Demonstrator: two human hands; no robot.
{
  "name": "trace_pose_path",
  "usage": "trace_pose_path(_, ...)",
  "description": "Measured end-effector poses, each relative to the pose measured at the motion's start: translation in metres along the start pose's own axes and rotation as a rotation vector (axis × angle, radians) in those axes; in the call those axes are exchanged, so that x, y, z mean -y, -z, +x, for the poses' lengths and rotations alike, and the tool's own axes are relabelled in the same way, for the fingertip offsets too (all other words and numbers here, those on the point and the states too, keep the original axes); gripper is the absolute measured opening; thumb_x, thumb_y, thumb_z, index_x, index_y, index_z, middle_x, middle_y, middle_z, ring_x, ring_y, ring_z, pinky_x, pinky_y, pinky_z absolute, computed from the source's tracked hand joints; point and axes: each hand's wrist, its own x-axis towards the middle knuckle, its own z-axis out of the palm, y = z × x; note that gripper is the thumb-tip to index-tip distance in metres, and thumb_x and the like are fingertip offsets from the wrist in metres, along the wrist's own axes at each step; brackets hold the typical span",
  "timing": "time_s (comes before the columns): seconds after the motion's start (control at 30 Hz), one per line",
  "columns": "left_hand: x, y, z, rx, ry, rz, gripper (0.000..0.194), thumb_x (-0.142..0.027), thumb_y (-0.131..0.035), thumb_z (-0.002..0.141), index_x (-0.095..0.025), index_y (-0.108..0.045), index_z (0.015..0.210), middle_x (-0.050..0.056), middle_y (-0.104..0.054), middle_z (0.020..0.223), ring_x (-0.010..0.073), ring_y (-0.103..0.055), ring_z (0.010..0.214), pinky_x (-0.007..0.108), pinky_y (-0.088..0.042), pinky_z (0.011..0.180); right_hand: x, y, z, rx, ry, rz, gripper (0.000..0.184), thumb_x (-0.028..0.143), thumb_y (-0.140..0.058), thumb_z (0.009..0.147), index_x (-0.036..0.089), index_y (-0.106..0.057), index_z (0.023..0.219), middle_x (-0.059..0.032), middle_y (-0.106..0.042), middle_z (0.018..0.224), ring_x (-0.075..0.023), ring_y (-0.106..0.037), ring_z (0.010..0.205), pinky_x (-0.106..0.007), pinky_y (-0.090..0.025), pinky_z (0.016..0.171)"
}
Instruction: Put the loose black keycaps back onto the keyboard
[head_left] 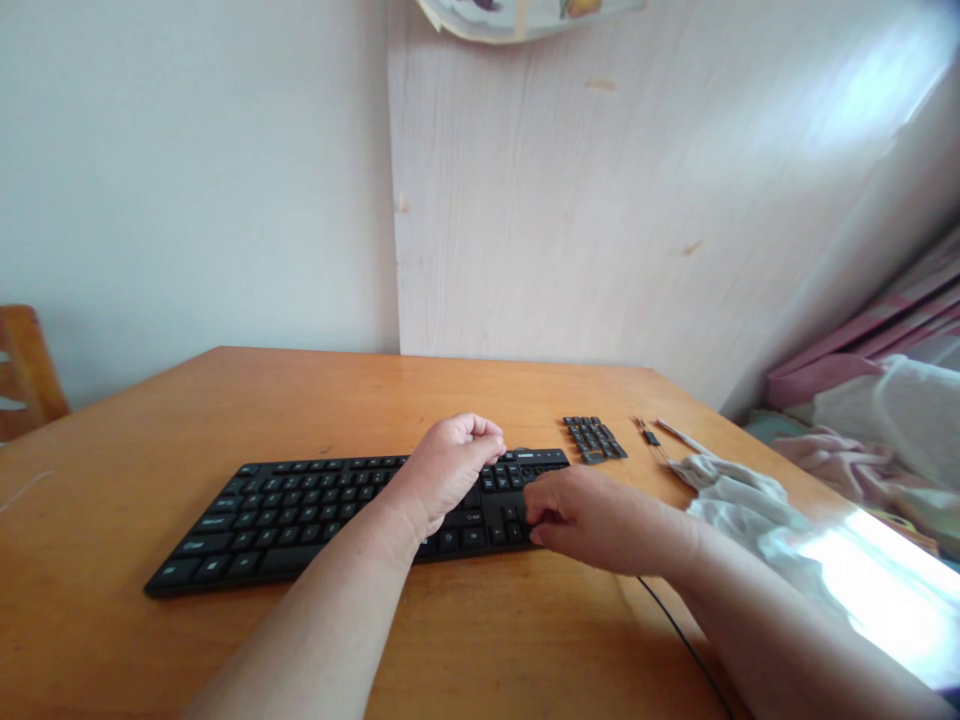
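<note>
A black keyboard (300, 515) lies across the table, its right end partly covered by my hands. Above its right half, my left hand (457, 460) is closed in a pinch; whatever may be between its fingertips is too small to make out. My right hand (574, 515) rests at the keyboard's right end, where the number keys would be, with its fingers curled down and their tips hidden. Just behind that end, several loose black keycaps (595, 438) lie grouped in rows on the table.
A small black piece with thin wires (651, 438) and a slim stick (679, 435) lie right of the keycaps. A greyish cloth (731, 490) covers the right edge of the wooden table (360, 390). A black cable (682, 635) runs toward me. A chair (30, 365) stands left.
</note>
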Motion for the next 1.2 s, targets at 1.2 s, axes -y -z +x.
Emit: trace_pose_path(1.2,-0.001,0.009,0.003,-0.077,-0.048,0.086,0.022,-0.034,-0.063,0.079,-0.016,-0.066,0.091,0.006,-0.07,0.09,0.0186,-0.064,0.087,0.032,-0.045,0.083,0.014,0.015,-0.021,0.07,0.083,-0.155,0.027,0.017,-0.047,0.085,0.023,-0.073,0.084,-0.0025,-0.073,0.082,-0.0171,-0.063,0.077,-0.026,-0.039,0.067)
